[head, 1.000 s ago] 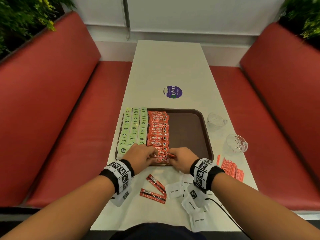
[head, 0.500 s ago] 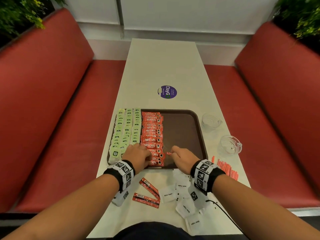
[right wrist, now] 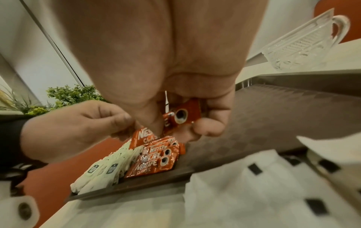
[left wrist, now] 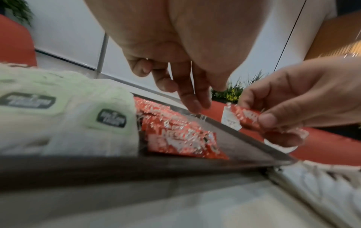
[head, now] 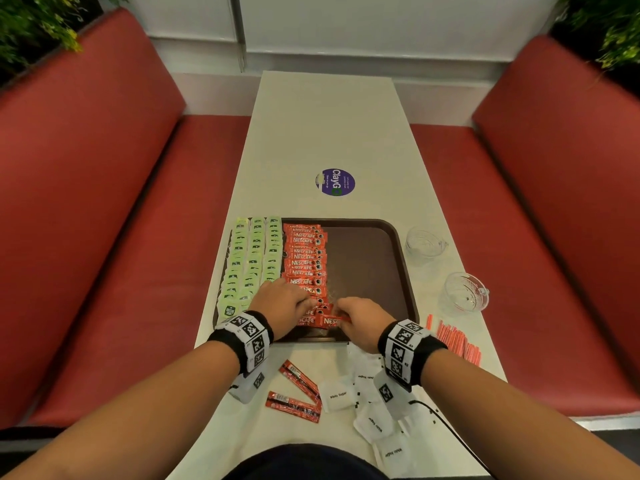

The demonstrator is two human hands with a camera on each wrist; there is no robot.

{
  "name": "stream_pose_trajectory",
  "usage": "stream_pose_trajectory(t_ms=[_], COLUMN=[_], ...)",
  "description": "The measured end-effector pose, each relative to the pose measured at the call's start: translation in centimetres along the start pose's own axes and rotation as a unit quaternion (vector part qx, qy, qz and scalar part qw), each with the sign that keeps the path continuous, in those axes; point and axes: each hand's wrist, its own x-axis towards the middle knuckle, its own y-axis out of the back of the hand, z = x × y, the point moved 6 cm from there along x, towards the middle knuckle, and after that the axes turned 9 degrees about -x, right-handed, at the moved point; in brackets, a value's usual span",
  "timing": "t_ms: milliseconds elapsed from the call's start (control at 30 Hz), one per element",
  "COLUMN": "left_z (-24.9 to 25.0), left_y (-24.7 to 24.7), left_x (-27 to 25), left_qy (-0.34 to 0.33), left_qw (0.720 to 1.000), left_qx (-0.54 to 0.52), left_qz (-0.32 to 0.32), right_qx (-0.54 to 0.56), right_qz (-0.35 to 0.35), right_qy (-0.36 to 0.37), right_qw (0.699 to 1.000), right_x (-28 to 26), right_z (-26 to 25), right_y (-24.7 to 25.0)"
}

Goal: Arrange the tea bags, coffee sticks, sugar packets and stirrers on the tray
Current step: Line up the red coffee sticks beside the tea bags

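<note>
A brown tray (head: pixel 367 265) holds three columns of green tea bags (head: pixel 252 261) on its left side and one column of red coffee sticks (head: pixel 304 258) beside them. My left hand (head: pixel 298 303) lies over the near end of the coffee column, its fingers (left wrist: pixel 191 100) pointing down at the sticks and holding nothing that I can see. My right hand (head: pixel 344 313) pinches a red coffee stick (head: pixel 330 321) between thumb and fingers, just right of the column's near end. The same stick (left wrist: pixel 242 116) hangs slightly above the tray floor, and its end (right wrist: pixel 183 115) shows between my curled fingers.
On the table in front of the tray lie two loose coffee sticks (head: pixel 298 393) and several white sugar packets (head: pixel 337 396). Red stirrers (head: pixel 457 341) lie at the right, with two glass cups (head: pixel 424 242) (head: pixel 465 294) beyond them. Red benches flank the table.
My right hand has come back to the near end of the coffee column with a coffee stick in its pinch. The left hand has stayed on the column.
</note>
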Motion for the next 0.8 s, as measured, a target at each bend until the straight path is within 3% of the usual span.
stream_pose_trajectory(t_ms=[67,200,300,433,567,800], left_z=[0.9,1.9,0.6,-1.7,-2.2,-2.1], left_y=[0.5,0.5,0.8,0.0,-1.3,-0.8], left_x=[-0.2,-0.5,-0.7,-1.8,-2.3,-1.8], left_qy=[-0.035,-0.079,-0.038,0.036,0.047,0.081], left_qw=[0.998,0.997,0.999,0.998,0.993,0.990], left_qx=[-0.043,-0.002,0.002,0.034,0.077,0.106], left_qz=[0.001,-0.028,-0.010,-0.047,-0.074,-0.036], right_qx=[0.007,0.018,0.008,-0.041,-0.063,-0.116], right_qz=[0.005,0.018,0.030,0.030,0.008,-0.040], right_qy=[0.008,0.030,0.004,-0.039,-0.021,0.046], right_qw=[1.000,0.999,1.000,0.998,0.998,0.991], right_x=[0.3,0.9,0.9,0.5,-0.3,-1.6], right_z=[-0.3,-1.2,-1.1,-0.4,-0.8,-3.7], right_y=[0.0,0.1,0.2,0.0,-0.9,-4.0])
